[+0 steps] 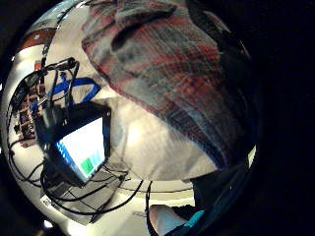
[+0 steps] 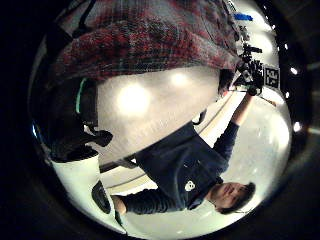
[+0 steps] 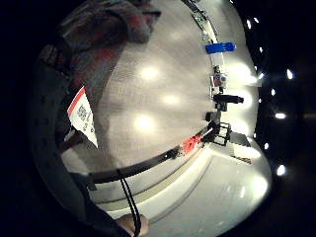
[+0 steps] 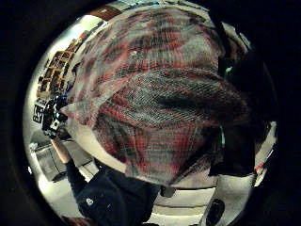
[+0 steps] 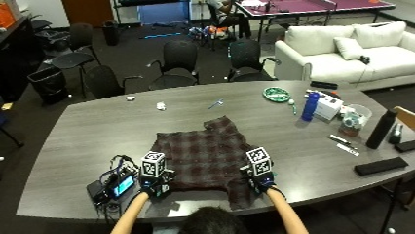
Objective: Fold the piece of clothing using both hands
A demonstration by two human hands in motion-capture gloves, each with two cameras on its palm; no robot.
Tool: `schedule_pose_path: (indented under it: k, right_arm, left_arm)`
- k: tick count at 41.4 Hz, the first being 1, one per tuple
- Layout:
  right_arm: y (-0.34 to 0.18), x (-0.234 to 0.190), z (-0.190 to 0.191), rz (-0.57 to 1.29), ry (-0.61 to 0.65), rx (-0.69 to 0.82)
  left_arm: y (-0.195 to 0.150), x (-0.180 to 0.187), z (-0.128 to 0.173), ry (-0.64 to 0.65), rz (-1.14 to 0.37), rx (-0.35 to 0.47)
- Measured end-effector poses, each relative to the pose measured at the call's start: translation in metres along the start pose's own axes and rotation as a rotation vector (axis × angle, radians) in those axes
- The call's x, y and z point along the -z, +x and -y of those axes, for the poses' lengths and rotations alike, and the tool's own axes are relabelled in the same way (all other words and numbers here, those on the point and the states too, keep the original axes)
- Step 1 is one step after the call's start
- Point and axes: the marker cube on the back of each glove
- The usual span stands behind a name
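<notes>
On the grey table (image 5: 84,131), near your edge, a dark red plaid shirt (image 5: 204,156) lies mostly flat, one part reaching away from you. Your left hand (image 5: 154,185) sits at its near left corner, your right hand (image 5: 259,183) at its near right, where cloth bunches. Whether either hand's fingers are pinching fabric cannot be told; the gloves and markers hide them. If you lift unevenly, the fold may skew or the bunched corner may drag. A small screen device (image 5: 113,187) sits just beside your left hand and could snag.
</notes>
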Motion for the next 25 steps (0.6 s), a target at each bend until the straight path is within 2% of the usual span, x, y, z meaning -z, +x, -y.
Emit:
schedule_pose_path:
  k: [3,6,10,13,16,19,22,25]
  right_arm:
    - [0.006,-0.003,-0.004,-0.016,0.021,0.030]
    - [0.008,0.013,-0.021,-0.033,0.046,0.057]
    - [0.012,0.048,-0.053,-0.025,0.065,0.081]
    - [0.019,0.072,-0.063,-0.016,0.075,0.083]
    - [0.027,0.105,-0.059,0.000,0.096,0.063]
    - [0.033,0.136,-0.041,0.012,0.113,0.033]
    - [0.038,0.141,-0.002,0.014,0.066,-0.004]
    - [0.038,0.135,0.051,0.022,-0.032,-0.055]
  left_arm:
    - [0.001,-0.002,-0.001,0.020,-0.044,-0.118]
    - [0.005,0.000,-0.011,0.017,-0.100,-0.209]
    - [0.010,0.023,-0.043,0.062,-0.138,-0.284]
    - [0.010,0.046,-0.059,0.122,-0.157,-0.302]
    - [0.007,0.082,-0.070,0.212,-0.173,-0.280]
    - [-0.001,0.112,-0.062,0.274,-0.173,-0.216]
    - [-0.010,0.129,-0.036,0.283,-0.173,-0.137]
    - [-0.020,0.133,0.009,0.210,-0.174,-0.020]
